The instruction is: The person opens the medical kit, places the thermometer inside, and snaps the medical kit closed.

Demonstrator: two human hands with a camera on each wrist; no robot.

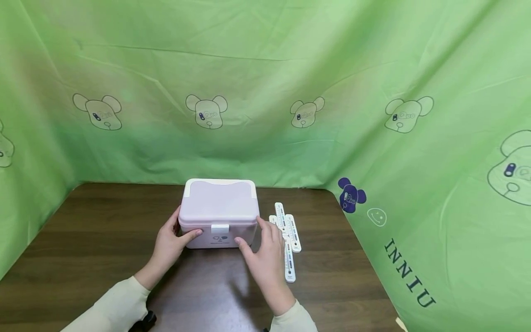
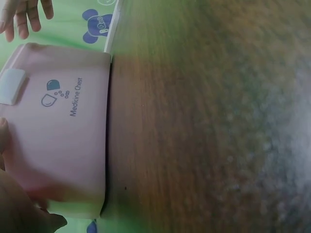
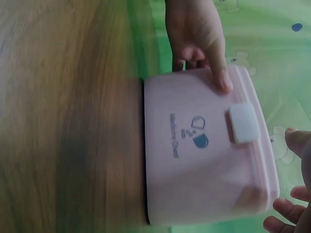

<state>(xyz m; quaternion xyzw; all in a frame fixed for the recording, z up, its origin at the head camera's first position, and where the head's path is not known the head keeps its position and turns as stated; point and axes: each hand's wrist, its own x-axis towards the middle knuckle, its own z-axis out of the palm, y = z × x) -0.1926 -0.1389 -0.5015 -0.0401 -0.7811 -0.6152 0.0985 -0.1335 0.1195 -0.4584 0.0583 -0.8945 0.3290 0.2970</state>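
A pale pink medicine chest stands on the table with its lid down. Its white latch sits at the front, above a printed capsule picture and the words "Medicine Chest". My left hand grips the chest's left side, the thumb on the front face and the other fingers around the side. Close to the right front corner is my right hand, its thumb and fingers spread apart. In the right wrist view a gap shows between that hand and the chest.
Several white strips with printed markings lie overlapping to the right of the chest, partly behind the right hand. The dark wooden table extends to the left and front. A green curtain with bear prints hangs behind and at both sides.
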